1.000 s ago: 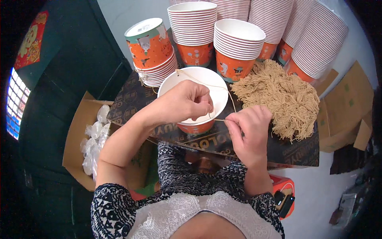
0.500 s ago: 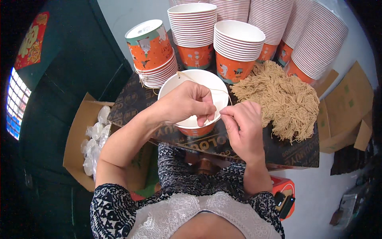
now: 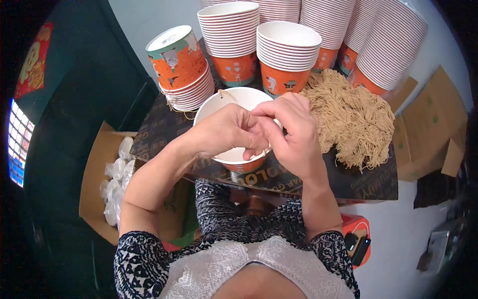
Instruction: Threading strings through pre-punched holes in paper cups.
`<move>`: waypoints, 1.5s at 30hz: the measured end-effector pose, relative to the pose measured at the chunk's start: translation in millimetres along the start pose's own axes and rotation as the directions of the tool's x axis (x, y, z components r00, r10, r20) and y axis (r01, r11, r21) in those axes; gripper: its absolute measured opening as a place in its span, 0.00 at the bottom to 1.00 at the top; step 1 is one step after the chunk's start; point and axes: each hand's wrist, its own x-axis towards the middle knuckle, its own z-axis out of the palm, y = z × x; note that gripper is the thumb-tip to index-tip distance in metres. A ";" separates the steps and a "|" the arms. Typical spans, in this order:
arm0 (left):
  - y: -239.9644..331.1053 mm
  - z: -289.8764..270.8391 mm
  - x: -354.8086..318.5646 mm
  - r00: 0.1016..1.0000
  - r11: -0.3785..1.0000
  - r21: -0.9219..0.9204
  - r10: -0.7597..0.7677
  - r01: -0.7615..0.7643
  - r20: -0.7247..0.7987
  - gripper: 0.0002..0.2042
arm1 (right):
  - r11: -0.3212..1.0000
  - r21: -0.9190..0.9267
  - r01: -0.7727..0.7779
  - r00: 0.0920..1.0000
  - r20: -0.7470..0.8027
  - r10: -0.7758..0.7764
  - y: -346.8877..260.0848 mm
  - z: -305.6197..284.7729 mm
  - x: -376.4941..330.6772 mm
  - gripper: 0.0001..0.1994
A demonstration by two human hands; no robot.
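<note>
A paper bucket [image 3: 241,167], white inside and orange outside, stands upright on the near part of the table. A tan cord [image 3: 228,94] is fixed at its far left rim. Over the bucket's opening, my left hand [image 3: 230,130] is closed, its fingertips pinching the cord at the near right rim. My right hand [image 3: 293,130] is also closed, thumb and index finger pinched together against the left fingers, on the cord. The cord between the fingertips is mostly hidden by my hands.
Tall stacks of paper buckets [image 3: 230,37] line the back of the black table. A bucket stack with an upturned top bucket [image 3: 179,60] is at the left. Tan cords [image 3: 348,117] lie heaped at the right. A cardboard box [image 3: 94,184] with clear plastic pieces stands left.
My right hand has moved left and slightly up, from beside the bucket's rim to meet the left fingers. The left hand stays nearly in place. The whole view has shifted slightly.
</note>
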 end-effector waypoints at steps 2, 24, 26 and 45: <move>-3.0 -1.5 0.2 0.999 0.999 0.000 0.037 -0.037 -0.007 0.03 | 1.000 0.008 0.009 1.000 0.015 -0.009 -0.4 -1.7 0.8 0.05; -1.5 -1.1 -2.0 0.999 0.999 -0.003 0.053 -0.053 -0.002 0.05 | 0.993 -0.112 -0.047 0.990 0.128 0.062 -6.0 -15.2 -35.7 0.10; -0.9 -0.9 -1.5 0.999 0.999 0.008 0.052 -0.052 -0.006 0.05 | 0.994 -0.095 -0.058 0.993 0.098 0.067 -3.8 -14.3 -37.0 0.09; 1.3 1.6 2.6 0.998 0.997 0.039 0.059 -0.060 0.017 0.04 | 0.995 -0.091 -0.048 0.999 0.020 0.050 -3.5 -3.4 -42.2 0.07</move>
